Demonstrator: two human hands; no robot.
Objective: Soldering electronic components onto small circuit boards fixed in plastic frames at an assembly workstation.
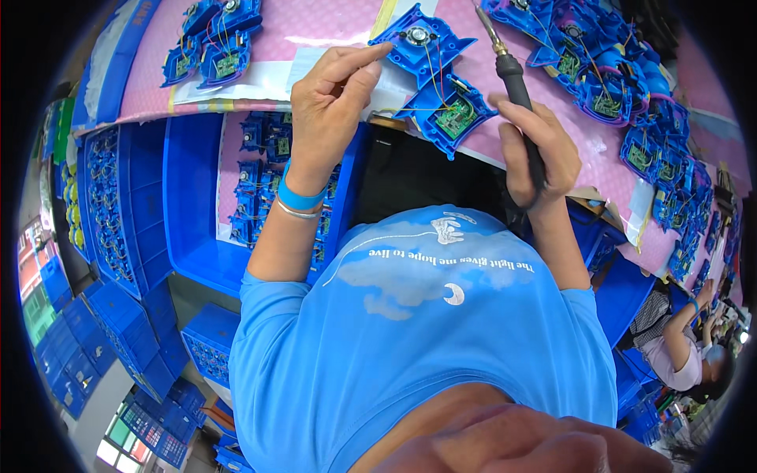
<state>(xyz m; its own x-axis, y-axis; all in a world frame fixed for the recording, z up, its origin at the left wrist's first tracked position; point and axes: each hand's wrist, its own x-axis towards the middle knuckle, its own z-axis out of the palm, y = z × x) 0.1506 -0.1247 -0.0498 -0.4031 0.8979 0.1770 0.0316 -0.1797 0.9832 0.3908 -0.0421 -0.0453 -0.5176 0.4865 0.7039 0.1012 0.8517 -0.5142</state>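
My right hand [544, 150] is wrapped round the black handle of a soldering iron [514, 83], its metal tip pointing up and away from me. Just left of the iron lies an opened blue plastic housing in two halves. The upper half [430, 49] carries a round speaker [418, 35]. A green circuit board [455, 117] sits in the lower half, and thin wires link the two. My left hand [335, 98] is at the upper half's left edge, thumb and forefinger drawn together; what they pinch, if anything, is too small to make out.
More opened blue housings crowd the bench at the right [603, 102] and the far left [225, 63]. Under the pink bench edge stands a blue crate [193, 197] with several assemblies inside. Stacked blue crates [130, 315] fill the left. Another person [678, 347] works at the right.
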